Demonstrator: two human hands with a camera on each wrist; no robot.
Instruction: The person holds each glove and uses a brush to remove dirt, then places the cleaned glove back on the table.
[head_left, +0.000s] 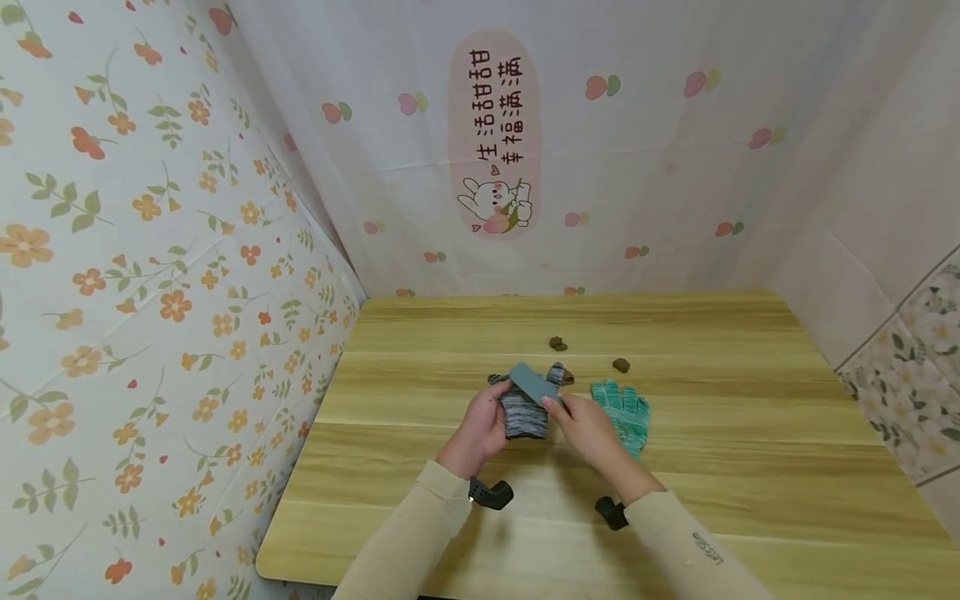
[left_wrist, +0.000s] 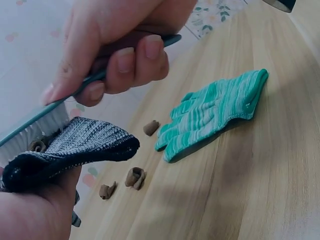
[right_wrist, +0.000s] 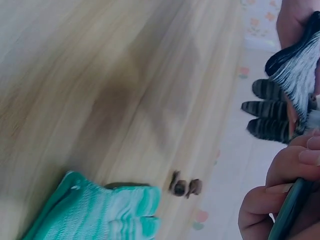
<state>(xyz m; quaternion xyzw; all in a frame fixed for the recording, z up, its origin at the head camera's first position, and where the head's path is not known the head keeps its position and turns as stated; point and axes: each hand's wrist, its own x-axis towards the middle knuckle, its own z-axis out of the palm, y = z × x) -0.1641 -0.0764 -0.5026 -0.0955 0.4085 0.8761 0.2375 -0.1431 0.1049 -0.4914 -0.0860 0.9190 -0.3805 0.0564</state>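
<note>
My left hand (head_left: 483, 425) holds a grey-and-black knitted glove (head_left: 525, 421) above the table, its cuff toward me. My right hand (head_left: 592, 425) grips a brush (head_left: 531, 383) with a teal back and handle, laid across the glove. In the left wrist view the white bristles (left_wrist: 50, 125) press against the knit, and a small brown clump (left_wrist: 38, 145) sits beside them on the glove. Striped dark glove fingers (right_wrist: 267, 110) stick out beyond the left hand in the right wrist view.
A green-and-white knitted glove (head_left: 624, 412) lies flat on the wooden table (head_left: 750, 467), right of my hands. Several brown clumps (head_left: 621, 365) are scattered beyond the hands. A patterned curtain (head_left: 660, 167) hangs behind the table, and a floral one (head_left: 150, 333) at left.
</note>
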